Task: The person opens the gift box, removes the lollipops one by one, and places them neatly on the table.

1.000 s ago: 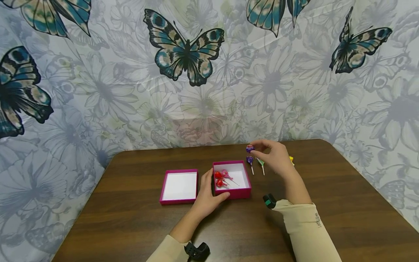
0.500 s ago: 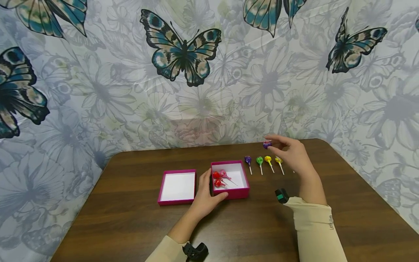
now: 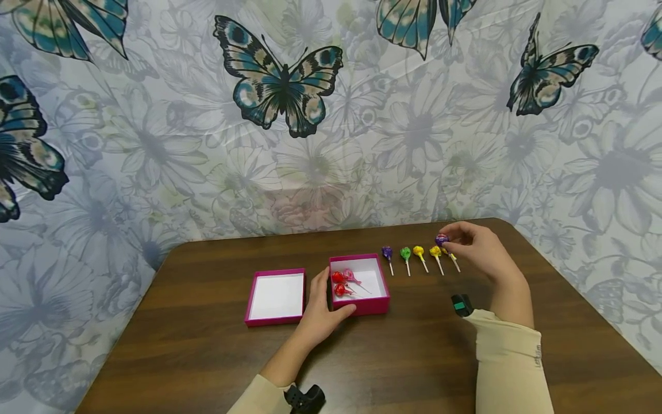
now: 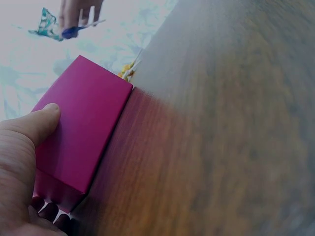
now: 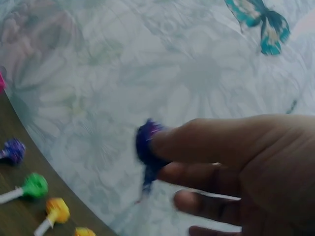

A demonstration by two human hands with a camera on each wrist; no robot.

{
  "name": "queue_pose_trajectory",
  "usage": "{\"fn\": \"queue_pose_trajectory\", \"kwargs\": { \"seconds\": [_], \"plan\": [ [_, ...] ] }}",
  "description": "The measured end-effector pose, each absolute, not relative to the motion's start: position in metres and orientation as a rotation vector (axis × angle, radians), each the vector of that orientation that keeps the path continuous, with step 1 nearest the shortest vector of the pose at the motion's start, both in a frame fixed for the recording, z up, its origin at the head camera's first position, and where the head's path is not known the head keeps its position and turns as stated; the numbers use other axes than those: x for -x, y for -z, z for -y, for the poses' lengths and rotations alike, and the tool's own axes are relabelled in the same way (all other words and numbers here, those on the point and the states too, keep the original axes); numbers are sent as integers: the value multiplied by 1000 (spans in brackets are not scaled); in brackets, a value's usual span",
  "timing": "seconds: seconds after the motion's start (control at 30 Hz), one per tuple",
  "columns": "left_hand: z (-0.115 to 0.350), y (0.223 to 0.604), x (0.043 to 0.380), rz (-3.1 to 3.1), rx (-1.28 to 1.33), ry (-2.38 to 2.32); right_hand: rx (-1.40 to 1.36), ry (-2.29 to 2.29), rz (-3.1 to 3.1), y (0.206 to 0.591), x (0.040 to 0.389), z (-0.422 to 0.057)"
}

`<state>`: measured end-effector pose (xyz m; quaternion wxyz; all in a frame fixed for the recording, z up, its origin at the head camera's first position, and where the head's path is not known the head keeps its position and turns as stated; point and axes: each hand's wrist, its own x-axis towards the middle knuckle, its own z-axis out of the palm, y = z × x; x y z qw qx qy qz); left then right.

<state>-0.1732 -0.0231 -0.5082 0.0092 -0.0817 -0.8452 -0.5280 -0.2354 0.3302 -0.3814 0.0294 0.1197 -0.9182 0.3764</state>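
Note:
My left hand (image 3: 318, 316) holds the open pink box (image 3: 364, 307) at its left side, with the thumb on the front wall, as the left wrist view also shows. Two red lollipops (image 3: 340, 290) and a pink lollipop (image 3: 349, 274) lie inside. My right hand (image 3: 481, 253) pinches a purple lollipop (image 5: 147, 145) by its wrapped head, over the right end of a row on the table. That row runs from a purple lollipop (image 3: 387, 253) through a green one (image 3: 405, 253) to several yellow lollipops (image 3: 418, 251); my right fingers partly hide the last.
Left of the box lies its pink-rimmed lid (image 3: 274, 321), white inside facing up. The brown wooden table (image 3: 403, 362) ends just behind the row, against a butterfly-printed cloth (image 3: 320, 172).
My right hand has carried the purple lollipop rightward along the row and lowered it at the right end, uncovering the green and yellow lollipops. The left hand stays on the box.

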Motion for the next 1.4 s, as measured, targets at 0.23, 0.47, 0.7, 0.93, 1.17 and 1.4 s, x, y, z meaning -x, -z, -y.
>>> {"fn": "queue_pose_trajectory", "kwargs": {
  "seconds": [0.23,0.47,0.7,0.93,1.17,1.4],
  "plan": [
    [23,508,172,2632,254,1652,-313,-1153,2944,393,233,-355],
    [22,508,173,2635,267,1648,-277,-1222,3022,411,240,-372],
    [22,509,174,2628,276,1644,-287,-1163,3117,428,245,-381],
    [22,509,173,2636,261,1655,-239,-1194,3172,439,246,-386],
    [23,509,173,2634,262,1657,-163,-1238,3186,447,246,-387],
    [23,508,173,2643,262,1648,-81,-1321,3207,450,246,-387]
  ]
}}
